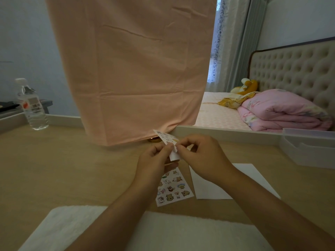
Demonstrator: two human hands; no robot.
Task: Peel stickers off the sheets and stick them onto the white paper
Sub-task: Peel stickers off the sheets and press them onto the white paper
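Head view: both hands are raised over the middle of the table [72, 169]. The left hand [155, 158] has its fingers curled round a sheet [165, 137] of stickers and holds it tilted, with the printed top pointing toward the far edge. The right hand [201, 156] pinches the sheet's right edge between thumb and forefinger; whether a sticker has lifted there cannot be told. A second sheet [172, 187] lies flat on the table just below the hands, with the paper [208, 189] just right of it, partly under the right forearm. A white mat [163, 230] lies along the near edge. A bottle [32, 105] stands near the far left corner. A pink cloth [136, 69] hangs down to the far edge, and a clear tray [308, 147] sits at the far right corner.
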